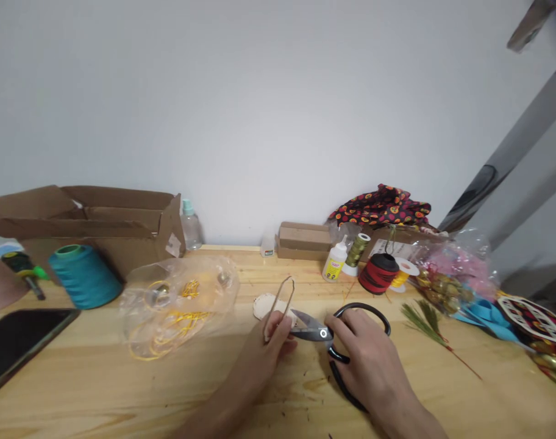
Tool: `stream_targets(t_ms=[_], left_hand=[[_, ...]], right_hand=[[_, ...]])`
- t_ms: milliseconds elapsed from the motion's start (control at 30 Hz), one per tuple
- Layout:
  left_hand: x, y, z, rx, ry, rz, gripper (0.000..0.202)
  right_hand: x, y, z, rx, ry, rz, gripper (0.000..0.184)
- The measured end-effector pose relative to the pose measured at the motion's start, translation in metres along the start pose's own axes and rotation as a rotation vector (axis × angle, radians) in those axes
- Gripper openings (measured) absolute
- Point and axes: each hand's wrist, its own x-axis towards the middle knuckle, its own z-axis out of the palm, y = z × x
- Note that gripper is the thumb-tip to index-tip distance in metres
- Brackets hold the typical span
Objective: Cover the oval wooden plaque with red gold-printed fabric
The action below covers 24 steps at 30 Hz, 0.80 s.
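Observation:
My left hand (275, 338) is closed in a pinch around a thin brown cord (286, 282), which stands up in a narrow loop above the fingers. Black-handled scissors (312, 329) are in my right hand (367, 350), its fingers wrapped through the big handle loops. Their blades point left, slightly apart, with the tips right beside my left fingertips. A pale, flat piece with a scalloped edge (262, 305) shows just behind the cord. Part of it is hidden by my left hand, and I cannot tell whether the fingers hold it too.
Left: a plastic bag with yellow cord (181, 305), a teal thread cone (83, 277), a phone (24, 341) and an open cardboard box (108, 244). Right: a glue bottle (335, 262), a red-and-black spool (378, 273), a green sprig (427, 323) and blue ribbon (483, 320).

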Motion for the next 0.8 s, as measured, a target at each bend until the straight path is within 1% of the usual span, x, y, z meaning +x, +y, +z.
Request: stream_targets(t_ms=[100, 167, 233, 300, 367, 400, 500, 600, 667, 733, 800], left_hand=[[0.003, -0.003, -0.002, -0.102, 0.053, -0.051, 0.024], [0.004, -0.003, -0.003, -0.17, 0.084, -0.084, 0.027], [0.003, -0.001, -0.002, -0.21, 0.06, -0.096, 0.027], [0.0, 0.001, 0.0, -0.228, 0.017, -0.094, 0.026], [-0.002, 0.003, 0.003, -0.239, -0.028, -0.09, 0.026], [-0.003, 0.004, 0.005, -0.235, -0.053, -0.085, 0.027], [-0.005, 0.005, 0.005, -0.225, -0.133, -0.072, 0.03], [-0.005, 0.006, 0.005, -0.247, -0.168, -0.035, 0.03], [-0.006, 0.006, 0.004, -0.251, -0.171, -0.032, 0.027], [-0.006, 0.005, 0.004, -0.253, -0.152, -0.054, 0.025], [-0.005, 0.005, 0.003, -0.286, -0.097, -0.094, 0.025]], right_hand=[[-0.005, 0.003, -0.006, 0.007, 0.039, -0.044, 0.034], [-0.008, 0.002, -0.008, 0.129, 0.086, -0.043, 0.029], [-0.009, -0.002, -0.009, 0.33, 0.132, 0.024, 0.024], [-0.006, -0.01, -0.009, 0.526, 0.161, 0.147, 0.022], [0.001, -0.02, -0.007, 0.651, 0.195, 0.253, 0.023], [0.005, -0.025, -0.006, 0.69, 0.212, 0.281, 0.024], [0.017, -0.039, 0.0, 0.739, 0.242, 0.286, 0.025], [0.024, -0.048, 0.009, 0.721, 0.247, 0.234, 0.023], [0.025, -0.05, 0.012, 0.691, 0.28, 0.185, 0.022], [0.023, -0.046, 0.01, 0.669, 0.332, 0.165, 0.021], [0.014, -0.031, -0.003, 0.659, 0.352, 0.229, 0.017]])
